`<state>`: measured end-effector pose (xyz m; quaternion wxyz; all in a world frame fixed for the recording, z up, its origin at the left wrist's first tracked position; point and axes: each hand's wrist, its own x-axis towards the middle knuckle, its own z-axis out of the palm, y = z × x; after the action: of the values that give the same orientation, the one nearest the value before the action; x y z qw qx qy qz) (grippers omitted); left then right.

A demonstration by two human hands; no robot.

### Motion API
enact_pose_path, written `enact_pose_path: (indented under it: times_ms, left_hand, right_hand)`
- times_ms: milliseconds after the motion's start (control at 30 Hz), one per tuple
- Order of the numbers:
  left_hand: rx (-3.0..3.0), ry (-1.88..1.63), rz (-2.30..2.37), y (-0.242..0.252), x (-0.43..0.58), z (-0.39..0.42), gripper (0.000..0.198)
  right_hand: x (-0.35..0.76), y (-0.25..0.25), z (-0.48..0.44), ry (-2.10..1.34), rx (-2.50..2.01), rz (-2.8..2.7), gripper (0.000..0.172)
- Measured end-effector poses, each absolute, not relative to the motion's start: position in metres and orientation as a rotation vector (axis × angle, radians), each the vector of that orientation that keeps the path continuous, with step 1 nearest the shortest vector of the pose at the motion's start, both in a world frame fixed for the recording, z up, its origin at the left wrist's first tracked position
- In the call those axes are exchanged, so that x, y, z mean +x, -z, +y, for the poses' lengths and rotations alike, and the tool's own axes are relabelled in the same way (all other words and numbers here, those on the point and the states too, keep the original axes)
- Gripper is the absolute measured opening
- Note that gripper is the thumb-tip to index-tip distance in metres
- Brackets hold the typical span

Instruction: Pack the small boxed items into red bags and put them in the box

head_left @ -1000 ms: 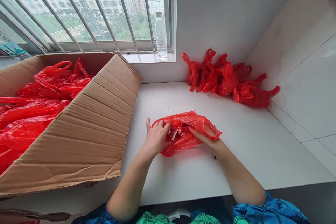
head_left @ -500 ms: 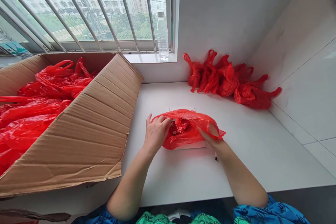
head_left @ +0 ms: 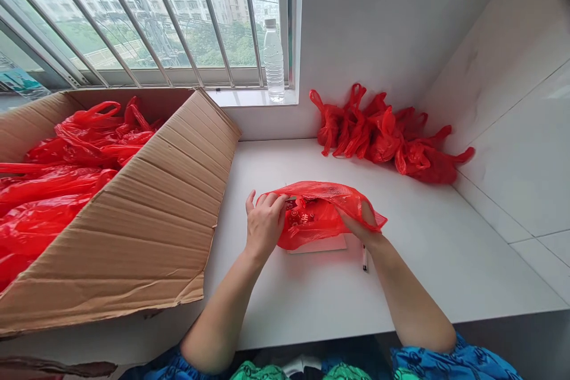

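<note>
A red plastic bag (head_left: 318,217) lies on the white counter (head_left: 436,249) in front of me, on top of a white sheet of paper (head_left: 320,244). My left hand (head_left: 262,224) pinches the bag's left edge, fingers curled on the plastic. My right hand (head_left: 363,222) reaches into the bag's mouth from the right, its fingers hidden under the red film and holding the opening wide. Something red with white print shows inside the bag. A pen (head_left: 364,258) lies beside my right wrist.
A large open cardboard box (head_left: 146,214) full of red plastic bags (head_left: 66,160) stands at the left. A heap of tied red bags (head_left: 383,133) sits in the far corner by the wall. A water bottle (head_left: 273,59) stands on the window sill.
The bag's mouth has been pulled wider and lifted slightly away from me. My right hand has slid further right inside it. The pen and more of the paper now show.
</note>
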<state>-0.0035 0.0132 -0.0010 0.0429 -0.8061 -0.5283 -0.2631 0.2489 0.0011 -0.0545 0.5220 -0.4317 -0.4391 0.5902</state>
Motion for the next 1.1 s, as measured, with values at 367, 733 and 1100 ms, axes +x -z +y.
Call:
enact_pose_path:
  times_ms: [367, 733, 1100]
  left_hand:
    - [-2.681, 0.77, -1.533, 0.001, 0.002, 0.006, 0.024]
    - [-2.775, 1.002, -1.298, -0.004, 0.006, 0.005, 0.015]
    - [-2.773, 1.204, -1.277, -0.001, 0.006, 0.004, 0.011]
  right_hand:
    - [0.237, 0.034, -0.006, -1.298, -1.177, -1.303, 0.042]
    - [0.21, 0.011, -0.011, -1.464, -1.061, -1.541, 0.048]
    - [0.21, 0.01, -0.01, -1.34, -1.043, -1.535, 0.023]
